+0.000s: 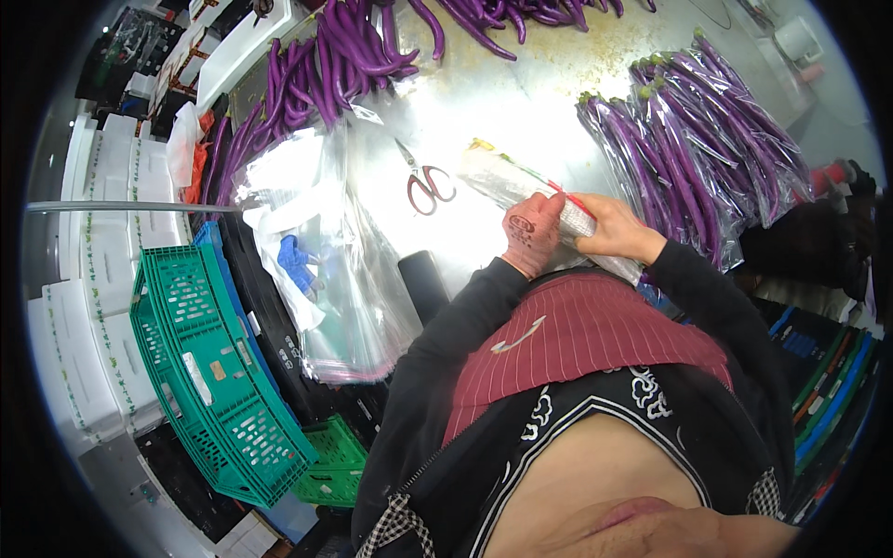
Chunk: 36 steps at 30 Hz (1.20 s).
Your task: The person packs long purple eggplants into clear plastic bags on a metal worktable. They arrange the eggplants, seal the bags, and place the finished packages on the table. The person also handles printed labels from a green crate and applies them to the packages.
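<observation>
My left hand (534, 230), in a pink glove that bears printing, grips a long pale wrapped package (499, 171). The package has a red strip along it and yellow-green bits at its far end; its contents cannot be made out. My bare right hand (617, 227) is closed around the same package, nearer my apron (593, 314). To the left of the package lies a pair of scissors (422, 185) with dark red handles, blades spread slightly. Farther left rests a stack of clear plastic bags (356, 300). A dark smartphone (423, 282) lies beside my left forearm.
Loose long purple eggplants (349, 49) are heaped at the back of the metal table (544, 77). Bagged eggplants (691, 139) lie at the right. A blue crumpled glove (296, 261) sits on the bags. Green plastic crates (216, 370) and white foam boxes (104, 279) stand left.
</observation>
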### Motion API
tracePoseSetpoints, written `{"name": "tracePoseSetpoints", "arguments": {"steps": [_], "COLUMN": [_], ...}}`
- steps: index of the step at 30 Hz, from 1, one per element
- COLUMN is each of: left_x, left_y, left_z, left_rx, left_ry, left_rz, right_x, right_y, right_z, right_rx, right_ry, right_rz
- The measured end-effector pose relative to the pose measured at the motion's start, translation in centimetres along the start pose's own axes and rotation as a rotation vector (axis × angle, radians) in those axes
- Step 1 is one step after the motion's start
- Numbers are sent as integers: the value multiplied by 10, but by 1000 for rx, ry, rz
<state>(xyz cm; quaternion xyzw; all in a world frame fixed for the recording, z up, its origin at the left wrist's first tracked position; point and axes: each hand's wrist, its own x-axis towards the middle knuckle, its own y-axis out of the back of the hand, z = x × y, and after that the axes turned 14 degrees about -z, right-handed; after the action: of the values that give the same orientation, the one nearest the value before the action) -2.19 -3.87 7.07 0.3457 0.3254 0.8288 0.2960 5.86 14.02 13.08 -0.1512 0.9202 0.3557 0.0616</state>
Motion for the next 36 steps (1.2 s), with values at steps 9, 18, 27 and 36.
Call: {"name": "tracePoseSetpoints", "arguments": {"steps": [9, 18, 27, 36], "left_x": [30, -5, -18, -6], "left_y": [10, -24, -40, -45], "left_z": [-6, -13, -21, -5], "left_rx": [-11, -160, -222, -281], "left_ry": [134, 149, 135, 145], "left_rz": [-82, -79, -63, -128], "right_x": [18, 50, -9, 26], "right_y": [-34, -25, -32, -19], "right_z": [0, 13, 34, 66], "right_rx": [-611, -155, 96, 265], "right_ry": [45, -398, -458, -361], "right_rz": [191, 224, 90, 8]}}
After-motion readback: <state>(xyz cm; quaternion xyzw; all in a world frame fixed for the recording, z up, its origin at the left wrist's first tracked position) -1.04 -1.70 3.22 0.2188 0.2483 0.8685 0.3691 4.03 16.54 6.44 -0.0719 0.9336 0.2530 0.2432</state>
